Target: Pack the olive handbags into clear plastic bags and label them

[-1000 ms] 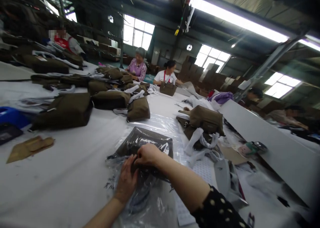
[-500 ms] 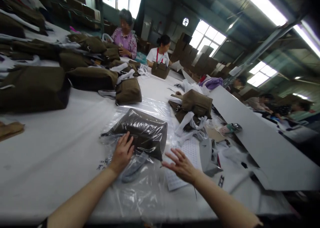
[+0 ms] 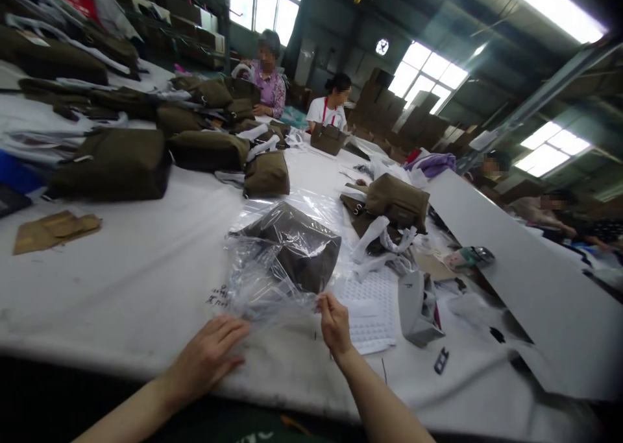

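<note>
A dark olive-brown handbag [image 3: 309, 242] lies on the white table inside a clear plastic bag [image 3: 272, 300]. The plastic's loose end is gathered up against the handbag's near side. With closed fingers, my right hand [image 3: 335, 323] pinches this plastic at its near right corner. My left hand [image 3: 211, 352] rests by the near left edge of the plastic, its fingers stretched out and the thumb apart. Right of the handbag is a sheet printed with rows of small marks [image 3: 372, 323], partly beneath the plastic.
Several olive handbags [image 3: 117, 164] crowd the table's left side. Another handbag [image 3: 396, 203] with wrapped handles lies to the right, near a grey box [image 3: 413, 307] and a bottle [image 3: 467, 256]. Brown paper [image 3: 56, 230] lies left. Co-workers [image 3: 331, 106] sit beyond; a white board [image 3: 511, 268] borders the right.
The plastic's loose end, earlier spread toward me, is now drawn up to the handbag. My left hand came off the handbag toward me; my right hand closed on the plastic.
</note>
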`<state>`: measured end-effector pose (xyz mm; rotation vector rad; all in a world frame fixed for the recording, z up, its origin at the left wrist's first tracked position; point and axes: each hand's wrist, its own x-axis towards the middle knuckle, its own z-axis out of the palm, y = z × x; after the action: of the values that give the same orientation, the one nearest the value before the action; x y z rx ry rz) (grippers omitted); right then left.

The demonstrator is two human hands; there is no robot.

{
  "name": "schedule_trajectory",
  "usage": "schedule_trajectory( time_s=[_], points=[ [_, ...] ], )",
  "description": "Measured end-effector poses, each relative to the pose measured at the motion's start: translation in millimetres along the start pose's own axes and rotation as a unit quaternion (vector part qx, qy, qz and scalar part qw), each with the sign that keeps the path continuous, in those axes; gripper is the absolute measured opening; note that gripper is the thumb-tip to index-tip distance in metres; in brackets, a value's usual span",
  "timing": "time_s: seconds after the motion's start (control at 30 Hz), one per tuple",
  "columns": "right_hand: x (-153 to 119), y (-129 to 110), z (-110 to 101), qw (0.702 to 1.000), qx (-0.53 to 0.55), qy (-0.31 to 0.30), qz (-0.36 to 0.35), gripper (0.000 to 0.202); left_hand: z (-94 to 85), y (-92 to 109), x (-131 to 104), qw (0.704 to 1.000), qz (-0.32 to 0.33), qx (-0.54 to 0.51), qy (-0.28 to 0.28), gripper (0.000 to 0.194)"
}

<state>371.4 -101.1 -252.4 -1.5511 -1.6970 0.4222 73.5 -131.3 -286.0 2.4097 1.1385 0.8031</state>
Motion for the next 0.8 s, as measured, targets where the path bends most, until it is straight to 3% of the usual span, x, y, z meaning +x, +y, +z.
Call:
schedule_trajectory(
  time_s=[0.03,0.13,0.23,0.3,0.4,0.43,0.5,0.57,0.6,0.73,0.8],
  points=[
    [-1,0,5,0.999,0.007,0.032,-0.008,0.031,4.6,2,-2,0.998,-0.044,-0.021,0.038,0.027],
    [-2,-2,11,0.986,0.002,0.129,-0.101,0.026,4.3,4,4,0.963,-0.198,-0.107,0.145,0.028],
    [-4,-13,5,0.97,-0.042,0.132,-0.2,0.025,-11.8,4,5,0.932,-0.278,-0.125,0.197,0.031],
    [-9,-23,0,0.977,-0.081,0.074,-0.182,0.022,-22.2,1,-1,0.932,-0.304,-0.111,0.166,0.032],
    [-20,-32,5,0.994,-0.1,-0.02,-0.05,0.015,-34.0,-13,-11,0.92,-0.359,-0.155,-0.008,0.038],
    [-24,-33,9,0.995,-0.096,-0.03,-0.024,0.015,-38.3,-18,-11,0.91,-0.374,-0.175,-0.038,0.04],
    [-31,-29,17,0.996,-0.086,-0.015,-0.024,0.017,-48.7,-24,-2,0.901,-0.388,-0.194,0.006,0.043],
    [-35,-23,23,0.996,-0.077,0.008,-0.048,0.02,-59.5,-23,19,0.907,-0.362,-0.197,0.084,0.05],
    [-37,-20,25,0.996,-0.072,0.017,-0.058,0.02,-63.8,-19,34,0.914,-0.339,-0.207,0.084,0.053],
    [-37,-12,25,0.995,-0.057,0.03,-0.079,0.02,-67.1,8,95,0.916,-0.263,-0.29,-0.091,0.055],
    [-35,-13,22,0.995,-0.043,0.027,-0.08,0.021,-63.2,20,113,0.906,-0.243,-0.327,-0.112,0.045]
  ],
)
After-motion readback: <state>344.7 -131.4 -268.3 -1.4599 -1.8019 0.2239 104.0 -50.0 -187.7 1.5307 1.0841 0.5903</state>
